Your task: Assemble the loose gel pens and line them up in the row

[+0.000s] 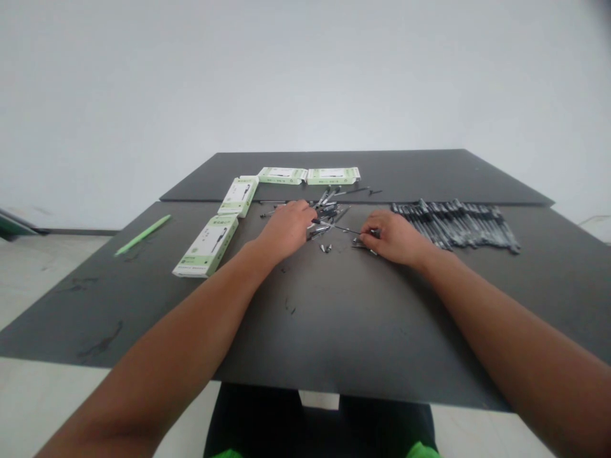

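Between my hands lies a loose pile of pen parts (329, 207), dark barrels and thin pieces, with small tips (326, 249) just in front of it. My left hand (287, 229) is at the pile's left side, its fingers closed around the end of a thin dark pen part (337, 226). That part stretches right toward my right hand (392, 236), whose thumb and fingers are pinched on a small dark piece (375, 233). More small pieces lie under the right fingertips. Whether the thin part touches the right fingers is too small to tell.
A row of clear, black-capped pens (458, 224) lies right of my right hand. Several green-and-white boxes (206, 247) form a bent line at the left and back. A green pen (143, 235) rests far left on the dark table (305, 343).
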Tool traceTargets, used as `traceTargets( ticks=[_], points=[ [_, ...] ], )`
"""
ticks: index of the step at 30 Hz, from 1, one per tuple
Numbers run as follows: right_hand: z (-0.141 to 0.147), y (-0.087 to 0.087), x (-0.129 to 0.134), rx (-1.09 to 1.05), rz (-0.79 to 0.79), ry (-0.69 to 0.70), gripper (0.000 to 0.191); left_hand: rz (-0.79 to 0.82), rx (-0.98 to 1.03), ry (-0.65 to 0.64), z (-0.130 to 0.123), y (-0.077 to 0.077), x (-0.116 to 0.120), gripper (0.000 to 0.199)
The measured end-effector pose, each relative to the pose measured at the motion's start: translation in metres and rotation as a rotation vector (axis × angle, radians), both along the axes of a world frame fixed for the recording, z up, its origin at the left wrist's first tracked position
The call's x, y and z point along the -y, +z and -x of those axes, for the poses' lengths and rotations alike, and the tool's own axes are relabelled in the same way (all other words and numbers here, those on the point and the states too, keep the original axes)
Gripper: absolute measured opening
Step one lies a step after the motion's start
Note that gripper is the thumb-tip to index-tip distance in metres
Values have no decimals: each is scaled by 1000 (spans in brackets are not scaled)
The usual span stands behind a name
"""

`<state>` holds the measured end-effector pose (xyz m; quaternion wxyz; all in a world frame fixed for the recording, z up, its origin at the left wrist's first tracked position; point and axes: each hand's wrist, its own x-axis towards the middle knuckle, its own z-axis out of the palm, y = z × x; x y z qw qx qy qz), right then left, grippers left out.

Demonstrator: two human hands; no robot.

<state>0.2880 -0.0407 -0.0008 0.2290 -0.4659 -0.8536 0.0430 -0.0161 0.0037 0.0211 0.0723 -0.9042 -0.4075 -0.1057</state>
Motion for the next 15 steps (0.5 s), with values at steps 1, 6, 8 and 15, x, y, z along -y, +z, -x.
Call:
traceTargets(
  ticks=[1, 6, 8, 15],
  points=[
    [-1, 1, 0, 10, 6, 1, 16, -4, -7, 15, 1, 0, 0, 30],
    [-3, 1, 1, 12, 10, -17, 15, 2, -34, 106, 2, 2, 1, 27],
    [-3, 0, 1, 18, 4, -6, 15, 10, -20, 156, 2, 4, 2, 26],
    [-2, 0, 1, 30, -2, 32, 17, -32, 120, 219, 0, 3, 2, 29]
  ],
)
